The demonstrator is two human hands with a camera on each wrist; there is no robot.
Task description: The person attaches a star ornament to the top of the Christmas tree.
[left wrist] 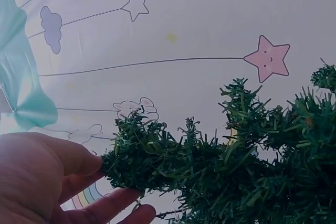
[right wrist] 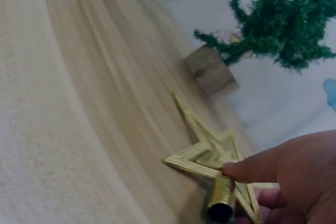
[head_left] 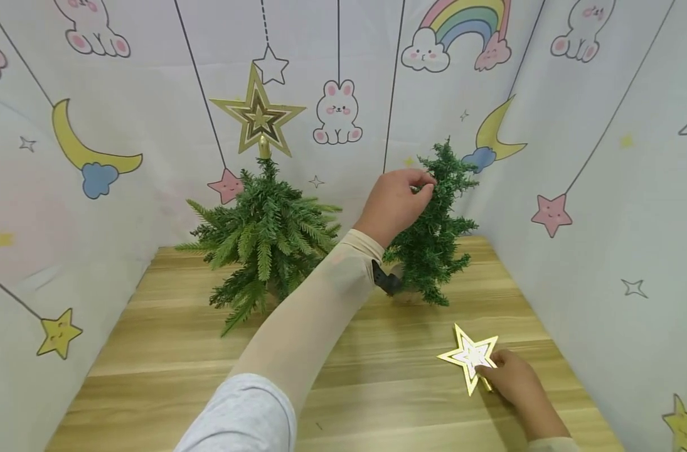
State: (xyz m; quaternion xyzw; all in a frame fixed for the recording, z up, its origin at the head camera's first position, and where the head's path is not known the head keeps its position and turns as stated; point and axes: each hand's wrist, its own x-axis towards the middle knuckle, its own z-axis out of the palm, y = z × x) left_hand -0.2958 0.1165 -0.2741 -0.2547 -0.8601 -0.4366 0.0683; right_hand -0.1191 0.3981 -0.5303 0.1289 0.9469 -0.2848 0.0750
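Observation:
On the right of the table stands a small, sparse artificial Christmas tree (head_left: 433,238). My left hand (head_left: 396,201) reaches across to its upper part. In the left wrist view, the thumb and fingers (left wrist: 86,163) pinch the end of a green branch (left wrist: 136,156). Near the front right, my right hand (head_left: 512,380) holds a gold star tree topper (head_left: 468,356) just by its lower points. The right wrist view shows the thumb on the star topper (right wrist: 202,156), with its hollow tube (right wrist: 223,198) facing the camera.
A fuller artificial tree (head_left: 264,238) stands at left, bearing another gold star topper (head_left: 258,116). The small tree has a wooden block base (right wrist: 210,72). A printed cloth (head_left: 343,169) encloses the wooden table (head_left: 377,389) at back and sides.

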